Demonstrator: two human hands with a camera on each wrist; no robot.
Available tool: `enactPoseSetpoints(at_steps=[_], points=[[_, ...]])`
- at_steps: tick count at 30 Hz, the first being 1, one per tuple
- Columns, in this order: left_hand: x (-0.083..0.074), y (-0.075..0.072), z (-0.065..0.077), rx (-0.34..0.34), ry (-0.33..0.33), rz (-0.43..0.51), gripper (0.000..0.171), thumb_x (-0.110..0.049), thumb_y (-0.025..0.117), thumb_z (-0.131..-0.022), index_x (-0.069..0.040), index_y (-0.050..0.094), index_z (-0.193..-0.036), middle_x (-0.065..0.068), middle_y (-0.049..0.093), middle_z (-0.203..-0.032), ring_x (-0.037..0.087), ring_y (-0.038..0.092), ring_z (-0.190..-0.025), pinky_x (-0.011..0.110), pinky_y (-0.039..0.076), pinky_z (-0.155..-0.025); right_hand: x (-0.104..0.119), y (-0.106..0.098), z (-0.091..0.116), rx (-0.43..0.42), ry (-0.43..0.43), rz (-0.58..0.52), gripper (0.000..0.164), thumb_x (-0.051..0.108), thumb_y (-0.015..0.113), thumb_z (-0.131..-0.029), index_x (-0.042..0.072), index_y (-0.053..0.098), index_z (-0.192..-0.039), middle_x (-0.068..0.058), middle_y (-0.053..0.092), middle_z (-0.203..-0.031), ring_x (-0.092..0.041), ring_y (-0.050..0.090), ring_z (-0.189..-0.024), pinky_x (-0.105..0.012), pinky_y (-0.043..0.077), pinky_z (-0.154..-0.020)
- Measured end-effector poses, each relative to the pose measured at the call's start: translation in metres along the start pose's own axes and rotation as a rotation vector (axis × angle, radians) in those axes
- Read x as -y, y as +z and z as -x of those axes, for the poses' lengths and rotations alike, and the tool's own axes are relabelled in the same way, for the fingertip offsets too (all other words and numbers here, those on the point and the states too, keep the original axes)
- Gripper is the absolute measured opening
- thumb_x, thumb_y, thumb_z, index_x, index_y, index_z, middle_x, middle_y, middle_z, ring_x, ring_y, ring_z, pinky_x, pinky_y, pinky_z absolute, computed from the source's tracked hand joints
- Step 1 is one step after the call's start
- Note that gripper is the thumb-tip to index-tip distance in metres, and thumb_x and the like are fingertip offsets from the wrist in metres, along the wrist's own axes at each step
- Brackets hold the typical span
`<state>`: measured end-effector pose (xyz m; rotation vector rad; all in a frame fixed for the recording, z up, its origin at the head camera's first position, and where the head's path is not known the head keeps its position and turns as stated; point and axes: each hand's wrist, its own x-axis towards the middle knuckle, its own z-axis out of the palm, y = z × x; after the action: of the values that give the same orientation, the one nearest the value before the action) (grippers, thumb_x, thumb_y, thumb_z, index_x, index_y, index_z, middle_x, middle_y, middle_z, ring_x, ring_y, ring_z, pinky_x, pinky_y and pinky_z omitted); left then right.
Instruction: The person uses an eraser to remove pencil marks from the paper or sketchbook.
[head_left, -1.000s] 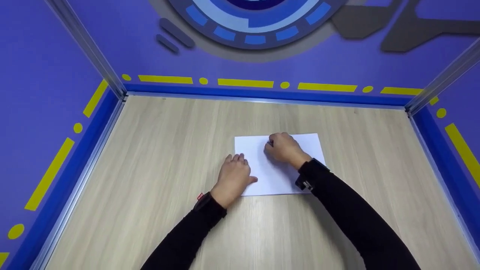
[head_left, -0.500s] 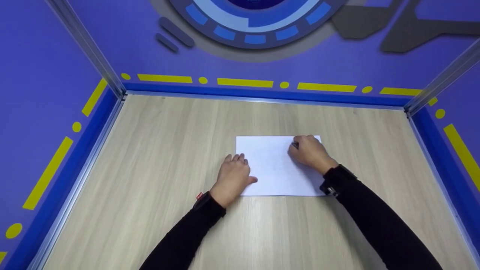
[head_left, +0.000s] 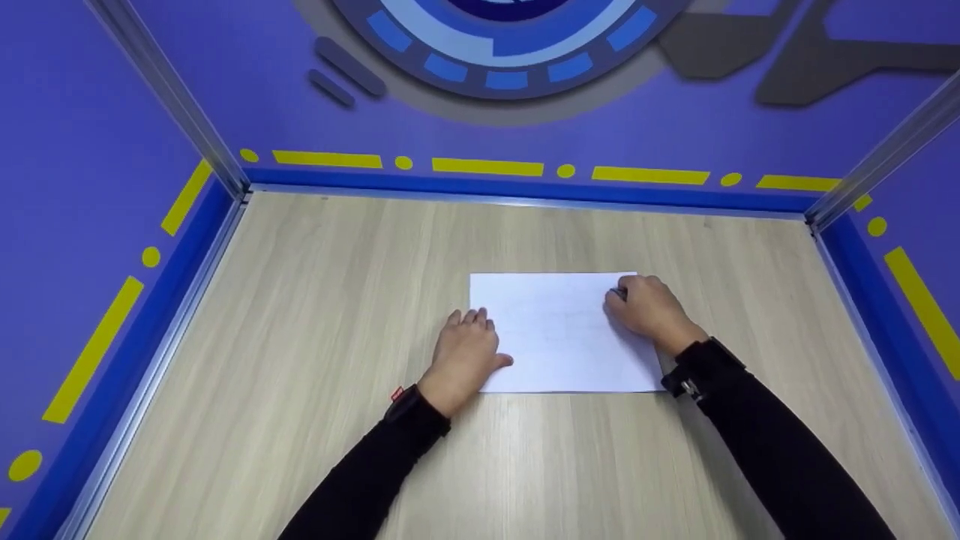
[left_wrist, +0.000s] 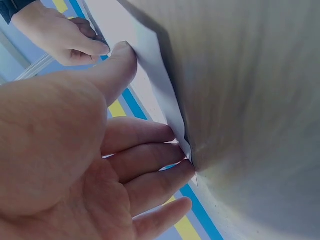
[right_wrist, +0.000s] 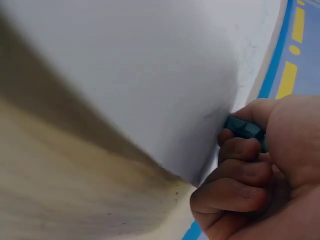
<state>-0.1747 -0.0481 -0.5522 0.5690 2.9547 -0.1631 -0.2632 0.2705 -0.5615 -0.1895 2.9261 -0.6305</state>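
A white sheet of paper (head_left: 555,345) with faint grey marks lies on the wood-grain table. My left hand (head_left: 465,356) rests at its left edge, fingers extended and thumb out over the sheet; in the left wrist view the fingertips touch the paper's edge. At the upper right part of the sheet, my right hand (head_left: 651,306) pinches a small dark teal eraser (right_wrist: 245,127) between thumb and curled fingers. Its lower end meets the paper, and much of it is hidden in the grip.
Small dark crumbs (right_wrist: 176,194) lie on the table beside the paper's edge in the right wrist view. The table (head_left: 337,300) is bounded by metal rails and blue-purple panels (head_left: 480,142) with yellow dashes at the back and both sides.
My right hand has moved rightward across the sheet with the eraser, from its upper middle to near the right edge. The left hand stays in place on the left edge.
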Motion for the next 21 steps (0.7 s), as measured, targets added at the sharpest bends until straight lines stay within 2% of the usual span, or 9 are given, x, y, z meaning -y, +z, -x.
enactPoseSetpoints(at_steps=[4, 11, 16, 21], points=[[-0.002, 0.002, 0.000, -0.012, -0.002, -0.007, 0.080, -0.068, 0.065, -0.101, -0.003, 0.069, -0.148, 0.014, 0.067, -0.158, 0.029, 0.064, -0.147, 0.047, 0.050, -0.124, 0.004, 0.003, 0.000, -0.015, -0.004, -0.061, 0.039, 0.027, 0.062, -0.105, 0.013, 0.050, -0.070, -0.004, 0.049, -0.070, -0.024, 0.052, -0.067, -0.034, 0.039, -0.061], [-0.005, 0.003, -0.001, -0.024, -0.010, -0.016, 0.082, -0.069, 0.063, -0.102, -0.003, 0.068, -0.150, 0.014, 0.066, -0.159, 0.029, 0.063, -0.148, 0.047, 0.049, -0.125, 0.033, 0.007, 0.000, 0.030, -0.067, -0.140, 0.044, 0.027, 0.066, -0.105, 0.015, 0.046, -0.068, 0.004, 0.039, -0.065, -0.017, 0.044, -0.062, -0.032, 0.035, -0.059], [-0.005, 0.005, 0.000, -0.055, -0.011, -0.032, 0.083, -0.070, 0.065, -0.100, -0.003, 0.070, -0.148, 0.014, 0.068, -0.156, 0.029, 0.065, -0.144, 0.046, 0.051, -0.123, 0.069, 0.012, -0.004, 0.083, -0.100, -0.133, 0.041, 0.028, 0.068, -0.104, 0.016, 0.049, -0.069, 0.004, 0.042, -0.066, -0.018, 0.046, -0.066, -0.033, 0.036, -0.062], [-0.004, 0.006, 0.000, -0.060, -0.007, -0.036, 0.084, -0.070, 0.065, -0.100, -0.002, 0.068, -0.149, 0.015, 0.067, -0.156, 0.029, 0.065, -0.145, 0.045, 0.051, -0.123, 0.109, 0.027, -0.010, 0.130, -0.130, -0.095, 0.035, 0.026, 0.068, -0.103, 0.012, 0.059, -0.072, 0.000, 0.053, -0.069, -0.021, 0.053, -0.069, -0.036, 0.045, -0.066]])
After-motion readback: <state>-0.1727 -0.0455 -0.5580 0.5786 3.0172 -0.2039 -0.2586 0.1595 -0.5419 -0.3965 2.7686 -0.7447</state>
